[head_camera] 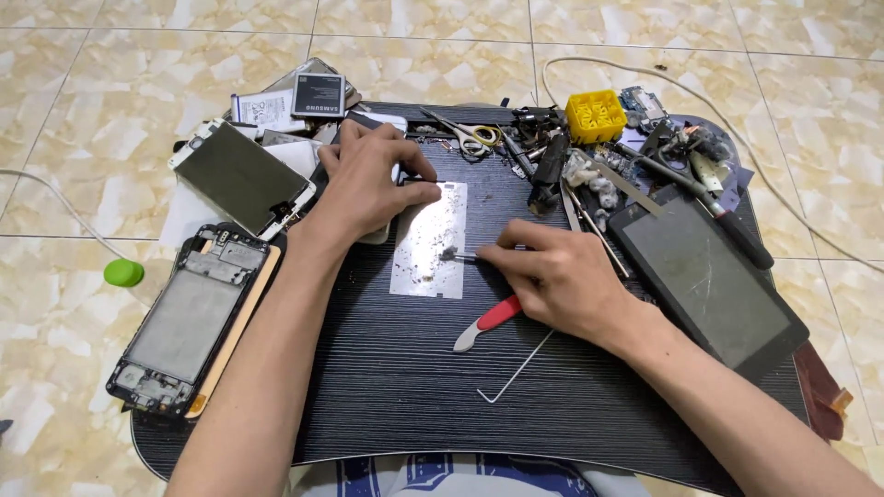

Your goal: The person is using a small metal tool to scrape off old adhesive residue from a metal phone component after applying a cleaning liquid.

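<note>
Nearest me, one bent thin wire (516, 373) and one red-and-white plastic pry tool (486, 324) lie on the dark ribbed board (387, 387). My right hand (562, 276) pinches one small brush (458, 255) over the single flat silver metal sheet (428, 239). My left hand (364, 179) presses fingertips, curled, on its far corner. One yellow plastic tray (596, 115) sits beyond, contents unclear.

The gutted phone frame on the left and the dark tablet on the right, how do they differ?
The gutted phone frame lies open, its inner metal plate and parts exposed; the dark tablet is closed, showing a scratched screen. The frame overhangs the dark ridged board's left edge; the tablet lies toward its right edge. Neither hand touches either.
</note>
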